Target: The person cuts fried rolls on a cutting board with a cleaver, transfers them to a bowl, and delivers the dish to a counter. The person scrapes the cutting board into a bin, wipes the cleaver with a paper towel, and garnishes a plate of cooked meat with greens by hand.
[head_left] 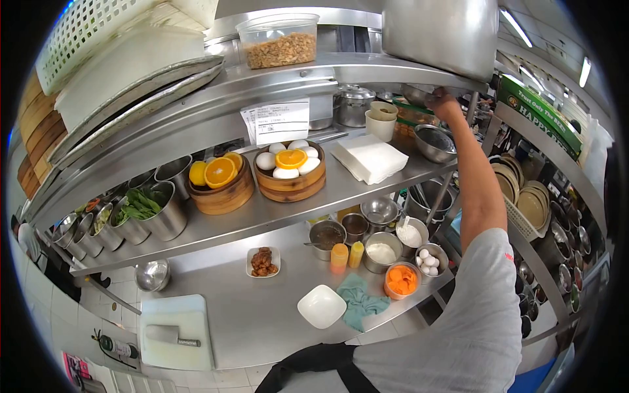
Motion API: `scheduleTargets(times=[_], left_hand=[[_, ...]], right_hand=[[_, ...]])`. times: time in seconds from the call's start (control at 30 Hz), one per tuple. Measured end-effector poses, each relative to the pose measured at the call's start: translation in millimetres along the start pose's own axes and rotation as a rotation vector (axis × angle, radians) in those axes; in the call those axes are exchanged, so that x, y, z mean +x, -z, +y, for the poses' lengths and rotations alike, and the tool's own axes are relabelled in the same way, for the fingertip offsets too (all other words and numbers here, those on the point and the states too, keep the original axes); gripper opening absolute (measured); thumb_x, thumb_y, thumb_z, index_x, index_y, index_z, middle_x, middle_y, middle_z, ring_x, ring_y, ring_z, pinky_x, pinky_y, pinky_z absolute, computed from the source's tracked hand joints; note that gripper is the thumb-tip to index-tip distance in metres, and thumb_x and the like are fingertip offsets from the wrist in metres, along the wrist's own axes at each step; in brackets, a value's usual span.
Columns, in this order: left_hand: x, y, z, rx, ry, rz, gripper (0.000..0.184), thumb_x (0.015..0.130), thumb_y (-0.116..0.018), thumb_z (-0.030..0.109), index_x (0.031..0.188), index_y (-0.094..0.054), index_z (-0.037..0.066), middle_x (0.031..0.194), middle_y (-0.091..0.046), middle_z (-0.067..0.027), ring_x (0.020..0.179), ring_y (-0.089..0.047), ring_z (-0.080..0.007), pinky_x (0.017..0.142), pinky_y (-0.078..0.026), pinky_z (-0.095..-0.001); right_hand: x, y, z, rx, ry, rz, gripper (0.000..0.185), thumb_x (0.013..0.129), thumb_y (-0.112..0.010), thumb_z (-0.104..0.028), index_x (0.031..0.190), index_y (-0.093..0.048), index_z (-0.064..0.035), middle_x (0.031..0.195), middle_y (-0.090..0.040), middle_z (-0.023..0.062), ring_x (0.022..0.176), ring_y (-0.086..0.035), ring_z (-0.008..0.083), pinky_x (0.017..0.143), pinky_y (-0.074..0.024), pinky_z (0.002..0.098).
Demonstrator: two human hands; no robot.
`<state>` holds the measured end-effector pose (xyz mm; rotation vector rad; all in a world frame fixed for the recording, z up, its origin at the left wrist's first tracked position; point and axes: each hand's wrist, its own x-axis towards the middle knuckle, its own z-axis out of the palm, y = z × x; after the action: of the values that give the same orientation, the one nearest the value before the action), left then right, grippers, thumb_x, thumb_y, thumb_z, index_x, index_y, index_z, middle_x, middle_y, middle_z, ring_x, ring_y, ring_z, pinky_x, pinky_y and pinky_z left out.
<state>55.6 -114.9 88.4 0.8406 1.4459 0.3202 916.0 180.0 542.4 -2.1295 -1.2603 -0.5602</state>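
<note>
My right arm stretches up to the right end of the middle shelf [393, 180]. There my right hand [445, 105] has its fingers closed at the rim of a metal bowl [417, 96], which sits above stacked clear containers with green lids [407, 116]. Just below the hand is another metal bowl [435, 144]. Paper cups [381, 121] and a stack of white napkins [370, 157] lie to its left. My left hand is out of view. On the counter below, a white square bowl [322, 306] stands beside a green cloth [357, 301].
A cleaver [171, 335] lies on a white cutting board [196, 308]. Fried pieces fill a small dish [264, 262]. Squeeze bottles [339, 259], sliced carrots [401, 280] and eggs [428, 261] stand at right. Steamer baskets [291, 187] hold oranges and eggs. A large pot [439, 36] sits overhead.
</note>
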Motion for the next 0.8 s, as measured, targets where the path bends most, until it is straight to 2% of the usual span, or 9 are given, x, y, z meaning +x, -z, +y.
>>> scheduleTargets(times=[0.2,0.3,0.33,0.5,0.57,0.6,0.7,0.77,0.8], left_hand=[[-13.7,10.9,-5.8,-0.046,0.042,0.01,0.051,0.113,-0.05,0.033,0.147,-0.055,-0.005,0.134,-0.067,-0.0194,0.113,-0.069,-0.0282,0.098,-0.055,-0.0373],[-24.0,17.6,-8.9,-0.068,0.063,0.008,0.051,0.113,-0.049,0.033,0.148,-0.054,-0.005,0.135,-0.067,-0.0193,0.114,-0.069,-0.0279,0.099,-0.055,-0.037],[-28.5,20.4,-11.2,-0.077,0.069,0.008,0.051,0.113,-0.049,0.032,0.148,-0.054,-0.005,0.136,-0.067,-0.0193,0.114,-0.069,-0.0278,0.099,-0.055,-0.0369],[-46.0,48.9,-29.9,-0.198,-0.05,-0.077,0.051,0.114,-0.048,0.032,0.15,-0.053,-0.004,0.138,-0.066,-0.019,0.115,-0.068,-0.0274,0.099,-0.055,-0.0364],[-19.6,49.3,0.9,-0.266,-0.28,-0.174,0.058,0.11,-0.057,0.042,0.14,-0.059,-0.007,0.13,-0.07,-0.0191,0.114,-0.071,-0.0333,0.099,-0.056,-0.0461],[-18.3,39.0,34.5,-0.205,-0.372,-0.253,0.061,0.109,-0.057,0.047,0.142,-0.058,-0.005,0.138,-0.067,-0.0169,0.117,-0.07,-0.0334,0.103,-0.055,-0.0508],[-29.5,-10.3,128.3,-0.317,-0.532,-0.364,0.063,0.112,-0.05,0.048,0.147,-0.054,-0.004,0.144,-0.063,-0.0187,0.122,-0.067,-0.0318,0.107,-0.051,-0.0489],[-41.5,-46.2,184.3,-0.346,-0.751,-0.453,0.07,0.113,-0.042,0.053,0.16,-0.04,0.001,0.152,-0.056,-0.0195,0.127,-0.064,-0.0301,0.11,-0.048,-0.0494],[-41.5,-57.1,197.6,-0.459,-0.739,-0.475,0.069,0.113,-0.044,0.051,0.16,-0.039,0.001,0.153,-0.055,-0.0193,0.129,-0.063,-0.029,0.111,-0.048,-0.0478]], right_hand=[[-21.5,-8.3,7.5,0.109,0.021,0.182,0.04,0.093,-0.072,-0.036,0.128,-0.069,-0.0161,0.117,-0.075,0.0227,0.111,-0.07,0.0442,0.095,-0.0556,0.0507],[-48.6,19.2,-7.7,0.126,0.007,0.196,0.033,0.094,-0.071,-0.029,0.124,-0.071,-0.0146,0.113,-0.076,0.0224,0.11,-0.07,0.0444,0.094,-0.0553,0.0512],[-60.0,25.1,-8.2,0.161,0.125,0.24,0.027,0.096,-0.07,-0.023,0.119,-0.069,-0.008,0.104,-0.076,0.0202,0.098,-0.074,0.0378,0.089,-0.0559,0.0448],[-194.6,103.7,-78.8,0.335,0.207,0.045,0.02,0.093,-0.073,-0.007,0.112,-0.066,-0.0033,0.112,-0.07,0.0167,0.096,-0.07,0.0337,0.087,-0.0561,0.0386],[-257.8,105.5,-98.7,0.48,0.315,-0.026,0.026,0.086,-0.075,0.001,0.11,-0.067,-0.0037,0.119,-0.069,0.0172,0.102,-0.07,0.0355,0.089,-0.0565,0.0377],[-290.5,107.1,-116.0,0.436,0.427,-0.033,0.03,0.082,-0.078,0.003,0.109,-0.068,-0.0048,0.121,-0.069,0.0176,0.104,-0.07,0.0358,0.088,-0.0573,0.038],[-379.4,73.4,-162.8,0.457,0.642,-0.159,0.04,0.072,-0.083,0.006,0.106,-0.071,-0.0085,0.125,-0.068,0.0192,0.109,-0.07,0.0379,0.086,-0.0599,0.0405],[-429.1,37.6,-189.2,0.552,0.723,-0.321,0.04,0.071,-0.087,-0.001,0.107,-0.074,-0.0115,0.129,-0.066,0.0207,0.111,-0.069,0.0408,0.086,-0.0603,0.044],[-454.5,18.8,-200.3,0.583,0.761,-0.373,0.039,0.072,-0.087,-0.005,0.108,-0.074,-0.012,0.129,-0.066,0.0209,0.112,-0.069,0.0413,0.088,-0.0597,0.0455]])
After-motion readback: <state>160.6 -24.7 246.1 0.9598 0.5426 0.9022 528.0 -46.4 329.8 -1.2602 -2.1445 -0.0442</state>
